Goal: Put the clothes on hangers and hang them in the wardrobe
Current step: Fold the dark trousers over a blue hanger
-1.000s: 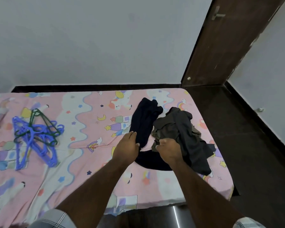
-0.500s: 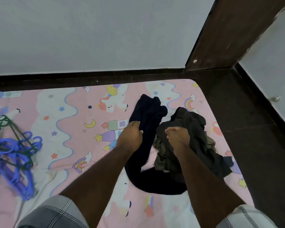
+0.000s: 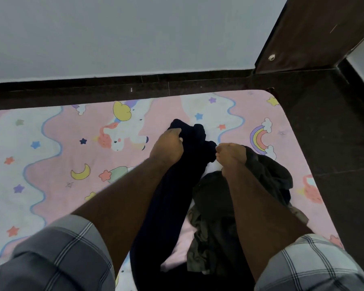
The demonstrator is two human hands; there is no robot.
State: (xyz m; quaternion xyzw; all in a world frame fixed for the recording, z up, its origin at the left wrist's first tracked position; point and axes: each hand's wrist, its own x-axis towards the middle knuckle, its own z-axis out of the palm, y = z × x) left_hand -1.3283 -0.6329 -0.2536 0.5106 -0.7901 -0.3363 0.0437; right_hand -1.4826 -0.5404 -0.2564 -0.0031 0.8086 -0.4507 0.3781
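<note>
On the bed (image 3: pixel 51 156), both hands grip the navy garment (image 3: pixel 170 206), lying lengthwise away.

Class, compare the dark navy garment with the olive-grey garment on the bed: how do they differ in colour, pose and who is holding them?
The navy garment is near-black blue; the olive-grey garment is a duller, lighter green-grey. The navy garment stretches in a long strip; the olive-grey garment lies bunched in a heap. The left hand and the right hand both grip the navy garment's far end; whether either also holds the olive-grey garment cannot be told. Both lie crumpled on the bedsheet, unhung.
</note>
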